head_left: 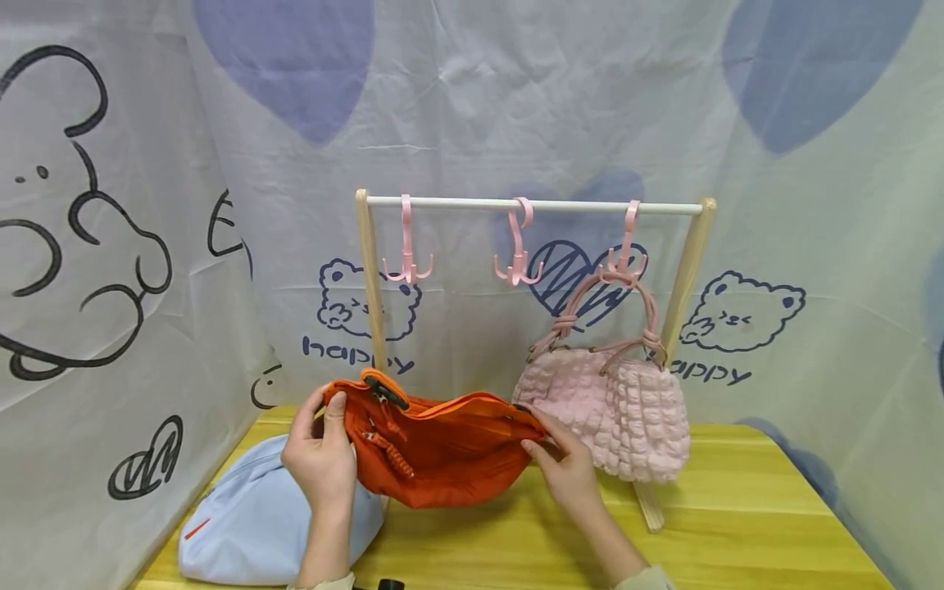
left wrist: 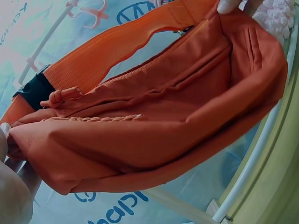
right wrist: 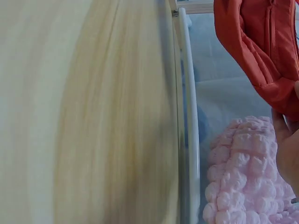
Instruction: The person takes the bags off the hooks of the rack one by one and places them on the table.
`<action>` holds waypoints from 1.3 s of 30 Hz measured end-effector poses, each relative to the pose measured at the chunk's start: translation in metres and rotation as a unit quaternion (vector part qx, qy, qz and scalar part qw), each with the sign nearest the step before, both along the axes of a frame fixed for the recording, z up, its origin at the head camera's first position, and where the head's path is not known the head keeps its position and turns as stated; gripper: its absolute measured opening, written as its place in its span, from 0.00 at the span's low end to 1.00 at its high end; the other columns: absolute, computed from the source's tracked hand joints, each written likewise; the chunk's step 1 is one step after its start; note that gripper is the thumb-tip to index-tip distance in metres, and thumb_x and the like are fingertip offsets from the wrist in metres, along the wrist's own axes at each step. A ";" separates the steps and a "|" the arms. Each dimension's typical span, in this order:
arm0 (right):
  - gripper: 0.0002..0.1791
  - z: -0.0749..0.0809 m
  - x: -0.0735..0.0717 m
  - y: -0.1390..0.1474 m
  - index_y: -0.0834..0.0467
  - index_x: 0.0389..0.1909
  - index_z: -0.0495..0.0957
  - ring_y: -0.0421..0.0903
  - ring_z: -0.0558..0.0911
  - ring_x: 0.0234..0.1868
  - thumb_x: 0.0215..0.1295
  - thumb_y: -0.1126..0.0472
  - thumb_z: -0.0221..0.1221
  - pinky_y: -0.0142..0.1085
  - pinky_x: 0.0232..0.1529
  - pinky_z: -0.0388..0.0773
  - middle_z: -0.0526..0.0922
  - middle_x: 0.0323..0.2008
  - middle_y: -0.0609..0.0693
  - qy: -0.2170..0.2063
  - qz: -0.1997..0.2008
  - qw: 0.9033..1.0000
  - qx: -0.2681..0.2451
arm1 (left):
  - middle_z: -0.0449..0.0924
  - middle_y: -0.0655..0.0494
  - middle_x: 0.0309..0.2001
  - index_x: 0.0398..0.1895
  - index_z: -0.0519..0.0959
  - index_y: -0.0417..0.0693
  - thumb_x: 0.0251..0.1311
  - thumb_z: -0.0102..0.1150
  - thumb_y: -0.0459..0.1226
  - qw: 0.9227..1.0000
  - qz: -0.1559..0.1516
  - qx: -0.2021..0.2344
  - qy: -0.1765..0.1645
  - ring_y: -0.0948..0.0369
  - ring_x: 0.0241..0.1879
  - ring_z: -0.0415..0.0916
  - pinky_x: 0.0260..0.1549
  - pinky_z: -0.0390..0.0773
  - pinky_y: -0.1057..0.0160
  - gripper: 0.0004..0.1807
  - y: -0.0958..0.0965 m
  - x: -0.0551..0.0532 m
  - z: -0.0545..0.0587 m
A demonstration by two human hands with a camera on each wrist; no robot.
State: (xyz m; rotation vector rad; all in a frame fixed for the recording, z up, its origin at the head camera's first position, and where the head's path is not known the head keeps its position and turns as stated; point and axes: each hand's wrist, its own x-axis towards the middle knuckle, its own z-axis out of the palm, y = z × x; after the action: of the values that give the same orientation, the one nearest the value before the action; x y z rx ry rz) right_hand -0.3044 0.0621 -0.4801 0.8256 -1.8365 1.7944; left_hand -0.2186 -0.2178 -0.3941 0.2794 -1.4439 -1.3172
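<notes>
Both hands hold up an orange-red waist bag (head_left: 450, 459) in front of the rack, above the table. My left hand (head_left: 324, 451) grips its left end, thumb on the near side. At the other end, my right hand (head_left: 564, 467) pinches the corner between thumb and fingers. The orange strap (left wrist: 107, 51) runs along the top of the bag, with a black buckle (left wrist: 35, 91) near the left end. A braided cord pull (head_left: 391, 455) hangs on its front. In the right wrist view, the right hand (right wrist: 287, 149) is partly cut off by the frame edge.
A wooden rack with a white bar (head_left: 457, 202) carries pink hooks (head_left: 519, 254). From the right hook hangs a pink puffy handbag (head_left: 605, 410), close behind my right hand. A light blue bag (head_left: 251, 516) lies on the yellow wooden table (head_left: 737, 508) at left. Printed cloth hangs behind.
</notes>
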 end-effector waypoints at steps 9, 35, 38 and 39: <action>0.23 0.000 0.009 0.014 0.76 0.61 0.77 0.37 0.84 0.55 0.64 0.82 0.61 0.30 0.47 0.85 0.84 0.61 0.53 0.021 0.012 0.999 -0.046 | 0.86 0.66 0.41 0.52 0.88 0.41 0.68 0.69 0.39 0.999 -0.028 0.024 -0.034 0.75 0.30 0.80 0.27 0.78 0.78 0.14 -0.003 -0.004 -0.006; 0.20 0.002 0.027 0.077 0.70 0.56 0.84 0.34 0.87 0.48 0.62 0.80 0.65 0.26 0.44 0.84 0.88 0.53 0.44 -0.030 -0.093 0.995 -0.022 | 0.84 0.60 0.48 0.57 0.85 0.37 0.68 0.65 0.28 0.952 -0.290 -0.058 -0.076 0.68 0.28 0.84 0.21 0.82 0.70 0.15 0.003 -0.017 -0.030; 0.19 0.001 0.027 0.083 0.70 0.56 0.83 0.33 0.87 0.47 0.64 0.79 0.65 0.26 0.43 0.84 0.88 0.52 0.39 -0.055 -0.094 0.994 -0.015 | 0.85 0.54 0.48 0.56 0.84 0.34 0.68 0.65 0.27 0.944 -0.311 -0.053 -0.091 0.65 0.29 0.86 0.24 0.87 0.63 0.15 0.004 -0.017 -0.032; 0.19 0.001 0.028 0.084 0.70 0.56 0.83 0.33 0.87 0.47 0.64 0.78 0.65 0.26 0.43 0.84 0.88 0.51 0.39 -0.061 -0.095 0.993 -0.013 | 0.85 0.53 0.48 0.56 0.85 0.34 0.68 0.65 0.27 0.942 -0.317 -0.053 -0.099 0.64 0.30 0.87 0.25 0.87 0.61 0.15 0.005 -0.017 -0.032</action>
State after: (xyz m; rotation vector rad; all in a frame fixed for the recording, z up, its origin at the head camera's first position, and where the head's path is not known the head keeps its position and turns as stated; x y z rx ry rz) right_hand -0.2767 0.1465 -0.4788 0.5208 -1.8945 1.7765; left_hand -0.2357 -0.2132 -0.4265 -0.1501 -1.8583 -1.7477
